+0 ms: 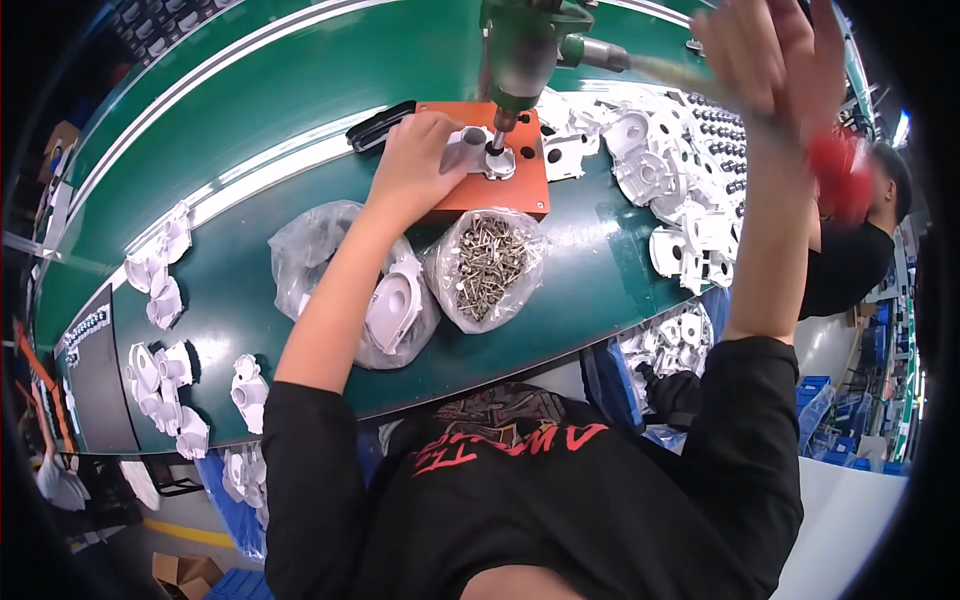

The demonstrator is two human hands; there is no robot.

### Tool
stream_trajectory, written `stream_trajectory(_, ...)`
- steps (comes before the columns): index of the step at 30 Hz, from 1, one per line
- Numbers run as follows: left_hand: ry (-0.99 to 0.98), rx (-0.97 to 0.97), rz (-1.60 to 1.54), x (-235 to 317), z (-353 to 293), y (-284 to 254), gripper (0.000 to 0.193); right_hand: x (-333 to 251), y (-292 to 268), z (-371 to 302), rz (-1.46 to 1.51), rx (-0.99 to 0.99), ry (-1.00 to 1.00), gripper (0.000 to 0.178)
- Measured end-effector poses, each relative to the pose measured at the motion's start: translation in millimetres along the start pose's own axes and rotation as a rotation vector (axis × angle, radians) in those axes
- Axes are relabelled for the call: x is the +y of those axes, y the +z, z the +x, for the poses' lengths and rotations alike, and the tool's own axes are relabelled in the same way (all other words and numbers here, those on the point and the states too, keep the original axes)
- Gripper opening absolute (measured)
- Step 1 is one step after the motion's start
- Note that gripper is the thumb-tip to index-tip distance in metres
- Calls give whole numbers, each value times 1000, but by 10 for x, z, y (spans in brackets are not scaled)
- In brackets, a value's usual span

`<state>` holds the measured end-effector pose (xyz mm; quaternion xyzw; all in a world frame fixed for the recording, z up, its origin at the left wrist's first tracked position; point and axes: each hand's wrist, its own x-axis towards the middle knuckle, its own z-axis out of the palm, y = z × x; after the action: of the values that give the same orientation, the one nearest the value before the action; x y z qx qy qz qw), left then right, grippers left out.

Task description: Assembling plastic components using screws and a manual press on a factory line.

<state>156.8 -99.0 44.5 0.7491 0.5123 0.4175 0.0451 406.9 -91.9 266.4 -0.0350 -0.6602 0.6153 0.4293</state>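
My left hand (415, 165) is closed on a white-and-silver cast housing (466, 150), steadying it on an orange fixture block (470, 196). The narrow tool of a green lever-operated bench machine (518, 60) comes down onto the housing's round end. Raised at the upper right, my right hand (775, 60) is smeared by motion beside the machine's lever (670, 75). A blurred red knob (840, 180) shows by that wrist. Whether those fingers grip the lever cannot be made out. Close to the block lies a clear plastic bag of screws (488, 265).
Another clear bag (305, 250) lies under my left forearm, with a white housing (395, 300) on it. More castings (650, 160) are heaped to the right, others (160, 385) stand at the left. A black case (380, 127) sits behind my left hand; a person (855, 265) is at right.
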Motion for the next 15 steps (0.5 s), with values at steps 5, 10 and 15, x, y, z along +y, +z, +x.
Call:
stream_trajectory(5, 236, -15, 166, -191, 174, 96, 35, 473, -763, 646, -119, 283, -103, 35)
stream_trajectory(10, -147, -314, 263, 301, 335, -149, 44, 903, -1142, 538, 71, 234, 309, 20)
stream_trajectory(15, -371, -324, 240, 294, 379, -294, 33, 629, -753, -426, -695, 350, 127, 28)
